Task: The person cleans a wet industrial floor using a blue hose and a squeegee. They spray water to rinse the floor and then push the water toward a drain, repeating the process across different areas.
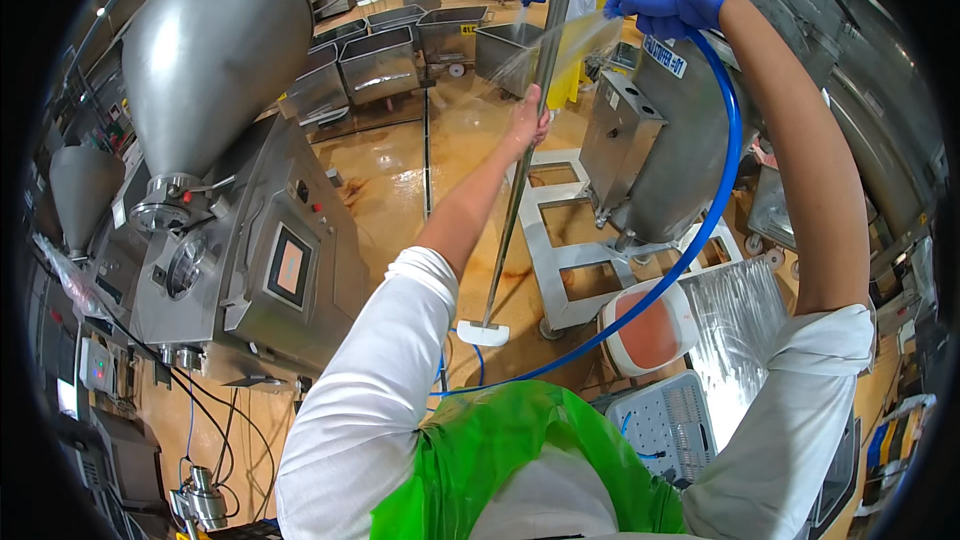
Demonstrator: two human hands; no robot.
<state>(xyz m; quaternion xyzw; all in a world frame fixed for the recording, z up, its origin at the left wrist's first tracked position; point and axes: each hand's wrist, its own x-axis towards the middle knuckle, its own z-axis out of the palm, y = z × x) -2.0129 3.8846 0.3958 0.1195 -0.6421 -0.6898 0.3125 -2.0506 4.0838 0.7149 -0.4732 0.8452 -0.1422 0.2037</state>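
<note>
My left hand point(529, 118), bare, is closed around a long metal pole point(514, 199). The pole stands slightly tilted, and its lower end joins a white plate-like head point(484, 333) near the floor. Raised at the upper right, my right hand point(671, 0) in a blue-purple glove grips the end of a blue hose point(729, 135). Water sprays from it to the left, across the pole. The hose curves down past a white tub point(649, 328) of reddish liquid and runs in front of my green apron point(517, 420).
A steel machine with a large hopper point(217, 37) stands at left. At right are a steel control box point(619, 136) and a light metal frame point(559, 259) on casters. Metal carts point(379, 66) stand ahead, near a co-worker in a yellow apron point(562, 67). A grey crate point(664, 420) lies lower right.
</note>
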